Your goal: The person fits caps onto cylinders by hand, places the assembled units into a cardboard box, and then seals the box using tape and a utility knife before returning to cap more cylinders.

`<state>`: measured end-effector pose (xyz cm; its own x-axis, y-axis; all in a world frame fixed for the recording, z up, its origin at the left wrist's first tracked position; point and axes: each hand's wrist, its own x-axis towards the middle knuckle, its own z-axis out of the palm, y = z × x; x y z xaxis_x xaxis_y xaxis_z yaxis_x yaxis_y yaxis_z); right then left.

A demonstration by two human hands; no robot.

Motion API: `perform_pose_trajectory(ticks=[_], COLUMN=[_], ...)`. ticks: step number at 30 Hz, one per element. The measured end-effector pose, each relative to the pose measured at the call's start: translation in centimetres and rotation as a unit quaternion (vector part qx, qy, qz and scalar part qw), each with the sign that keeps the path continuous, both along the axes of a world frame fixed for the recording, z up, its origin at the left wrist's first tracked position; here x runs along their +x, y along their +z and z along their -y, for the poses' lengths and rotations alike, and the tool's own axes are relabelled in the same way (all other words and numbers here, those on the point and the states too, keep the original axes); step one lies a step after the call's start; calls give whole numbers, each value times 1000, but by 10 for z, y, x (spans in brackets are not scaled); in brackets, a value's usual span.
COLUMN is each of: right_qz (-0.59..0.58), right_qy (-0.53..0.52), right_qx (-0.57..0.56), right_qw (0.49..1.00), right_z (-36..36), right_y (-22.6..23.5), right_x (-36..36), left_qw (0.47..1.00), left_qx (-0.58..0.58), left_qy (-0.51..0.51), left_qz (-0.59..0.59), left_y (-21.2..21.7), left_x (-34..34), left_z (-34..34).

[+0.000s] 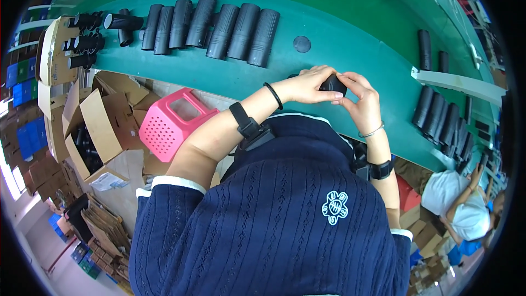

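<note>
Both hands meet at the near edge of the green bench (339,33), just above the navy top. The left hand (309,83) is curled, fingers grasping a small black cylinder (332,84) from the left side; thumb and fingertips lie across it. The right hand (362,101) closes on the same cylinder from the right and below, fingers wrapped around its end. The cylinder sits between the two hands, held just over the bench edge (whether it touches the surface cannot be told).

Left wrist carries a thin black band and a black strap with a device; right wrist has a thin bangle and a black strap.

Further up the bench, a row of black ribbed tubes (219,27) lies side by side, touching, well apart from the hands. A flat dark disc (301,44) lies alone between that row and the hands. To the right, a second group of black tubes (441,120) lies beside a white rail (460,82).

Left of the bench: a tray of tubes (60,49) on edge, open cartons (93,131) with dark parts inside, and a pink perforated stool (170,123). Another person in a white shirt (460,203) sits at lower right.
</note>
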<state>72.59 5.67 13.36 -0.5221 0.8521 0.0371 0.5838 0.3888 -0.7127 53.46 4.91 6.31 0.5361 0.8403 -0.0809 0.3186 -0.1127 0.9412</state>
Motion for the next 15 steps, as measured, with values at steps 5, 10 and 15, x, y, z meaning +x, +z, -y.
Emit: perform_pose_trajectory(ticks=[5,10,15], right_qz=[61,20,9], right_qy=[16,13,-6], right_qx=[18,-18,-11], right_qw=[998,1000,1000], right_z=[0,-1,3], right_y=[9,7,2], right_x=[-5,-3,-4], left_qw=[1000,1000,1000], left_qx=[-3,0,-3], left_qy=[-6,1,-6], left_qz=[-12,-2,1], left_y=[4,2,2], left_x=[0,-2,-3], left_z=[2,5,5])
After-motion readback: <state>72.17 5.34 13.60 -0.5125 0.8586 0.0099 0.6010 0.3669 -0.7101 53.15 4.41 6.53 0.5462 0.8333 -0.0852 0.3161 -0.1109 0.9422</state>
